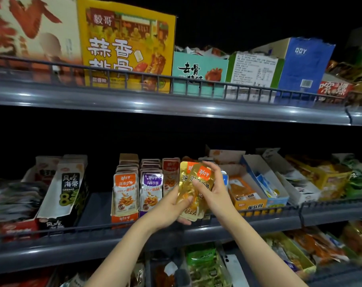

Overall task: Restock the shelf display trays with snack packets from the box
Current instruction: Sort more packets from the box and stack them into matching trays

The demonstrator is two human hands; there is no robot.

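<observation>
- Gripping gold snack packets (185, 183) from below with left hand (171, 206), fingers (184, 221) curled round them.
- Pinching front packet (202, 175) with right hand (215, 183) fingers, above shelf rail (258, 210).

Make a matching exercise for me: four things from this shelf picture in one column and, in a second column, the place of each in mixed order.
Things
1. gold packets
2. purple packets
3. big yellow box
4. blue box

Places
A. top shelf, towards the right
B. held by the left hand and right hand
C. top shelf, towards the left
D. just right of the orange packets

Pairs: 1-B, 2-D, 3-C, 4-A
</observation>
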